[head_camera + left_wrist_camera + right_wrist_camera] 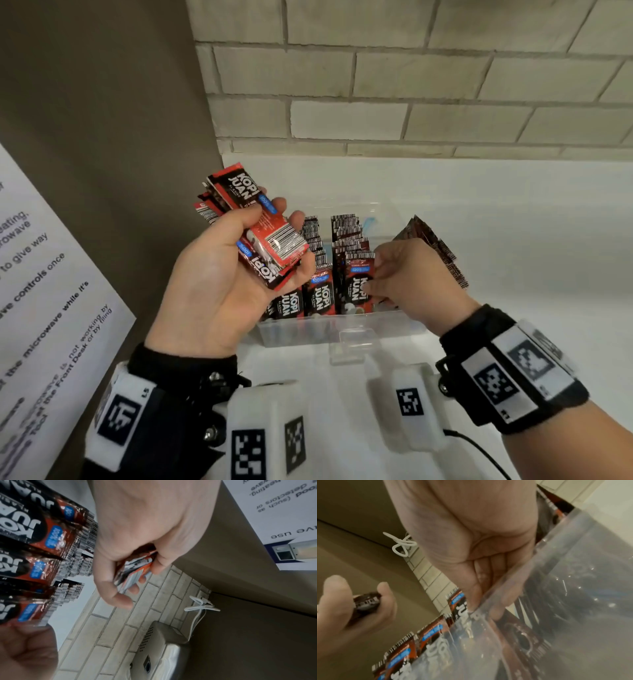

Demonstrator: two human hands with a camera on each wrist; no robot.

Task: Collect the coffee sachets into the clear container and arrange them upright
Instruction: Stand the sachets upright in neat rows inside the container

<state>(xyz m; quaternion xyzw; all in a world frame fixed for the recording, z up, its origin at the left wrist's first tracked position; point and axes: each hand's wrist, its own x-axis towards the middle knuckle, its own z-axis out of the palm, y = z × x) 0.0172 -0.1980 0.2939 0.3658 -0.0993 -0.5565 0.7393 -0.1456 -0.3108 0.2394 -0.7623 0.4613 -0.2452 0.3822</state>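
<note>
Nearest the head camera, the left hand (222, 274) clasps a loose fan of red-and-black foil coffee sachets (260, 226) above the clear plastic container (329, 329) on the white counter (531, 240); the right hand (407, 274) pinches one upright sachet (358, 284) at the front of the rows inside. From the left wrist, fingers (120, 599) curl round the bundle's edge (135, 569). From the right wrist, blurred through the plastic, the fingertips (488, 574) seem to dip behind the container wall (573, 588). These packets look light, thin, floppy and slick; best taken by the crimped top edge, packed snugly so they stand.
</note>
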